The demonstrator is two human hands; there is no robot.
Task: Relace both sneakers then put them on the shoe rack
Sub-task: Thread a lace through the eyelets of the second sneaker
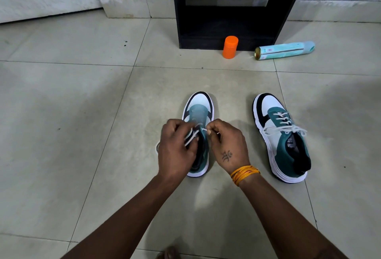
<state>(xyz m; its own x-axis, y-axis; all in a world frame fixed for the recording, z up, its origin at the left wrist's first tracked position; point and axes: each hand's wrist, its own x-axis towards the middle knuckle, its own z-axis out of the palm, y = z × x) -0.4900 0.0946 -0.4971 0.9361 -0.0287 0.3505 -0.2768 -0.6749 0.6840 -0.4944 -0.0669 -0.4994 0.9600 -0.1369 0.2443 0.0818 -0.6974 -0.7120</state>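
Two sneakers on the floor: unlaced sneaker under both hands, laced sneaker just beside. Left hand gripping white lace; right hand pinching its tip. One shoe rack beyond.

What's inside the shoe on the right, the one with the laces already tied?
Inside the laced teal, white and black sneaker you can see a white label on the tongue and a dark lining. Deeper in, toward the toe, it is covered by the tongue and white laces.
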